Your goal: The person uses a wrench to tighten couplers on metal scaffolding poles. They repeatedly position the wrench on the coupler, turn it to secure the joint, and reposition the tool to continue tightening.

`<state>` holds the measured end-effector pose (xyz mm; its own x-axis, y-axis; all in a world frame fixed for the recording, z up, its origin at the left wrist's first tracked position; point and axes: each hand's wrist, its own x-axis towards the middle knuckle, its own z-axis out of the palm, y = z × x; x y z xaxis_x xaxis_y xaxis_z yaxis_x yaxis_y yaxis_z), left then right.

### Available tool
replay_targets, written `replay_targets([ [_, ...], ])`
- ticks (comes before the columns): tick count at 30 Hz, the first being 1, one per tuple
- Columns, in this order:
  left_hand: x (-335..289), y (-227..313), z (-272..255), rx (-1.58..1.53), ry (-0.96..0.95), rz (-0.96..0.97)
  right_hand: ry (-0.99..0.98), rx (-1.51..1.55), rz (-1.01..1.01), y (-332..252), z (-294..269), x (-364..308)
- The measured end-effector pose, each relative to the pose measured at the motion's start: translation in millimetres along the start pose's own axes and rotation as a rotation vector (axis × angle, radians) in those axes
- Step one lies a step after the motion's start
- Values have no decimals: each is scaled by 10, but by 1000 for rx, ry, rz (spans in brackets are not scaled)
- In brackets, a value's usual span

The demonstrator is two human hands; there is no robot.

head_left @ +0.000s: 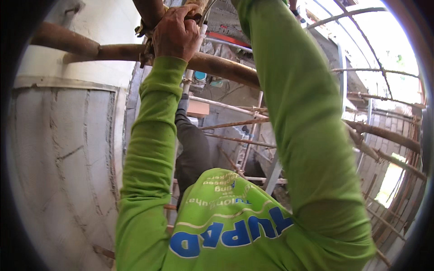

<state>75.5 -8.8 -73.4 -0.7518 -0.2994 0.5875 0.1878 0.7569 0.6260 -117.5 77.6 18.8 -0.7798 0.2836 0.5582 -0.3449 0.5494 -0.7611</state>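
Observation:
My left hand (175, 35) is closed at the top of the view, knuckles up, beside a joint of rusty scaffold pipes. Its fingers curl over something that I cannot make out. A thick brown horizontal pipe (226, 70) passes just below the hand. Another brown pipe (150, 12) rises right beside it, with a rusty clamp (147, 53) where the pipes meet. A thin pale-tipped piece (203, 30) shows at the hand's right edge. My right arm (298, 90), in a green sleeve, reaches up past the top edge, so the right hand is out of view.
A grey plastered wall (63, 149) stands on the left. Thin rusty bars (239, 123) cross beneath me. Below lie a red bar (228, 37) and a blue-topped container (200, 76). More bars (384, 72) and a block wall (384, 131) are at right.

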Motion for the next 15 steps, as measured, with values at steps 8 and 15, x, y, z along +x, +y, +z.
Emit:
replay_targets([
  [8,98,109,-100,-29,91,55,-94,7,58,-38,-65,-134],
  [15,54,36,-75,206,-132,-264,-250,-39,88,360,294,-61],
])
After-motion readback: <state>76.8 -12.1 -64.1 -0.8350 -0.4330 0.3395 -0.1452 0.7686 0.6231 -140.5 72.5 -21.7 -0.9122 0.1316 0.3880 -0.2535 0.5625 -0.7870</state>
